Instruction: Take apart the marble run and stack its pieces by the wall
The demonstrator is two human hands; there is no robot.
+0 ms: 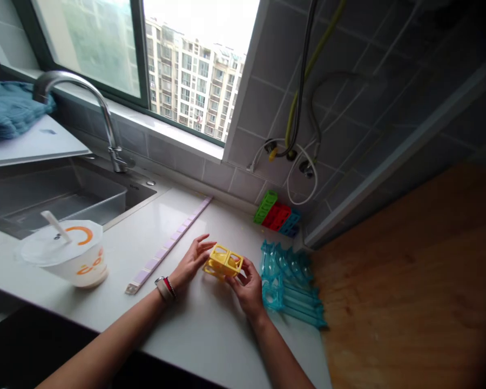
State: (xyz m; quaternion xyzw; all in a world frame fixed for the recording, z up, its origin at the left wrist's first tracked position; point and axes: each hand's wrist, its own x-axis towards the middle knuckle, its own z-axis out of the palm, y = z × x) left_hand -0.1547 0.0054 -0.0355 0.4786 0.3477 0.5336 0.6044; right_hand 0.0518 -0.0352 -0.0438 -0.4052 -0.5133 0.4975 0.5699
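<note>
A yellow openwork plastic block (pixel 225 261), made of joined frame-like cells, is held just over the white counter. My right hand (pixel 248 286) grips its right end between thumb and fingers. At the block's left end is my left hand (pixel 194 260), its fingers stretched out and apart; whether the fingertips touch the block I cannot tell. To the right of my right hand lie translucent teal plastic pieces (pixel 294 302) with ridges and pointed ends. Farther back, against the wall, stand green (pixel 265 207), red (pixel 277 217) and blue (pixel 290 222) openwork blocks.
A lidded drink cup (pixel 83 265) with a straw stands at the left, near the sink (pixel 117 208) and faucet (pixel 111 129). A long pale purple strip (pixel 168 247) lies across the counter (pixel 178 335). A wooden panel (pixel 389 292) borders the right side. Cables hang at the wall.
</note>
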